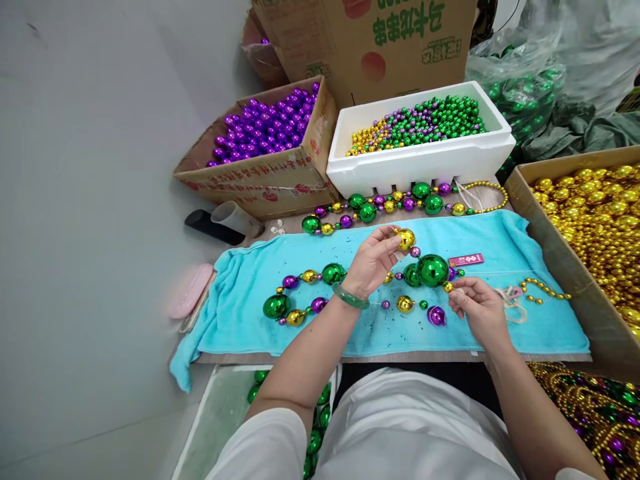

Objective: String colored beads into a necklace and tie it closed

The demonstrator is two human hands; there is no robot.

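My left hand, with a green bangle at the wrist, is closed in a pinch on a large gold bead. Pinched between the fingers of my right hand is a small gold bead. A small purple bead and a large green bead hang strung between my hands. On the turquoise towel below lies a bead string of green, gold and purple, partly hidden by my left hand. Nearer me are a loose gold bead and a purple bead wrapped in thread.
A finished-looking bead strand lies behind the towel. Beyond it stand a carton of purple beads and a white foam box of mixed small beads. A carton of gold beads borders the right side. A pink case sits left.
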